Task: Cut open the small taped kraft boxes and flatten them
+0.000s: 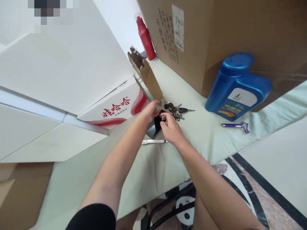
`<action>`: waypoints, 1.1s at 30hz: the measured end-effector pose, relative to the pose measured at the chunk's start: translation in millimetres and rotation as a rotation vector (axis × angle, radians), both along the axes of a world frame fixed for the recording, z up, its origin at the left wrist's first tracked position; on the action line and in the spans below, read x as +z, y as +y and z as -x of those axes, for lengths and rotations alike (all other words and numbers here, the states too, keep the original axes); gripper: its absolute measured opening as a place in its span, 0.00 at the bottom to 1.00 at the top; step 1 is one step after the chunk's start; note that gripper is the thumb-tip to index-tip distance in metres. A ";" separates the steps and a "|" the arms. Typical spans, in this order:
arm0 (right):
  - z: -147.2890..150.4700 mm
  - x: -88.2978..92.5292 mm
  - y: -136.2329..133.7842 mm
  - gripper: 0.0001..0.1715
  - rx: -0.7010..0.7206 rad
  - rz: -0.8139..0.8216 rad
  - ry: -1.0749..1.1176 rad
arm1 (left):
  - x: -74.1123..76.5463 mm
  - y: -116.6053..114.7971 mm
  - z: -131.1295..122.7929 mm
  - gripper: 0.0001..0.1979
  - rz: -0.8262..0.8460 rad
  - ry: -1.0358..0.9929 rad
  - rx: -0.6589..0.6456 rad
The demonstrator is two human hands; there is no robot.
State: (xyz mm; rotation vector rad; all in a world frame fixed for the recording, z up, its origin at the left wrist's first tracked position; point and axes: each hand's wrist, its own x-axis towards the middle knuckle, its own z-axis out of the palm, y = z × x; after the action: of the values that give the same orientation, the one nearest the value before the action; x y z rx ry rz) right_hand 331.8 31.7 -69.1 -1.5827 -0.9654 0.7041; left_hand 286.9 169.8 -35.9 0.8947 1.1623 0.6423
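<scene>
My left hand (150,111) reaches in over the far end of a dark, glossy phone-like slab (153,128) lying on the cloth. Its fingers are closed together, and what they hold is too small to make out. Close beside it, my right hand (171,128) has thumb and fingers pinched, also on something I cannot identify. A bunch of keys (177,110), some with black heads, lies just past the right fingertips. Below the dark slab is a slim white pen-like tool (153,141). An upright cardboard piece (151,81) stands just beyond my left hand.
A blue jug (236,88) stands on the right, with a purple pen-like item (232,125) before it. Behind are a large cardboard box (187,41) and a red bottle (145,38). A white-and-red carton (117,107) stands left. Pale green cloth (153,169) covers the surface.
</scene>
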 end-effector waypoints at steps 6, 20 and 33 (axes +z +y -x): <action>1.9 -4.8 -15.7 0.20 0.118 0.007 -0.148 | 12.7 -91.2 155.4 0.07 0.106 -0.081 -0.061; 34.7 -26.8 -40.1 0.12 0.493 0.489 -1.012 | -24.9 -161.5 324.1 0.10 0.150 -0.594 0.370; 274.0 64.0 10.4 0.14 0.783 -0.411 -1.032 | -0.2 -158.2 420.3 0.11 -0.056 -1.015 1.027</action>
State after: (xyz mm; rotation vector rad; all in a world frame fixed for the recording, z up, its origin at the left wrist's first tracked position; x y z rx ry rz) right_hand 57.8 42.1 -5.1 -1.1156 -2.3854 0.0900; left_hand -133.3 11.7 -36.1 -0.1378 0.5720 1.7094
